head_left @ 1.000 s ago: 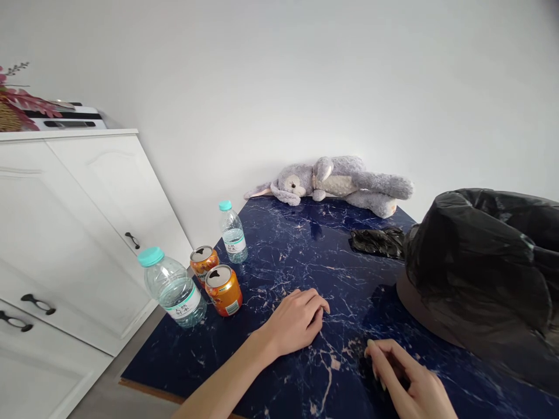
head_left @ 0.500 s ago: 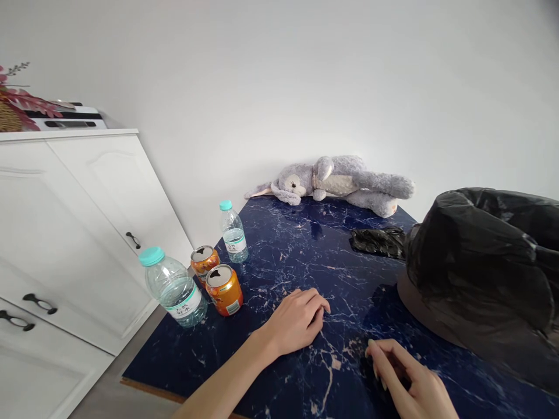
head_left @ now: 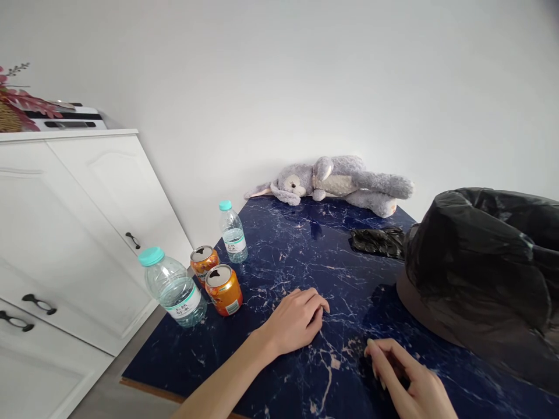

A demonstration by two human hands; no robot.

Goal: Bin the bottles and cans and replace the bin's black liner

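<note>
My left hand (head_left: 297,320) rests on the dark blue marbled table (head_left: 301,262), its fingers curled together with nothing seen in them. To its left stand two orange drink cans (head_left: 223,290) with opened tops, side by side. A larger water bottle (head_left: 177,291) with a turquoise cap is beside the cans, and a smaller-looking water bottle (head_left: 233,234) is behind them. My right hand (head_left: 408,375) lies near the front edge of the view, thumb and fingertips drawn together and nothing visible between them. Right of it is a bin (head_left: 419,311) lined with a black plastic bag (head_left: 476,262).
A grey plush rabbit (head_left: 336,180) lies on its side along the wall at the table's far end. A folded black plastic bag (head_left: 378,241) lies behind the bin. White cabinets (head_left: 87,233) stand left of the table, with a white device (head_left: 70,119) on top.
</note>
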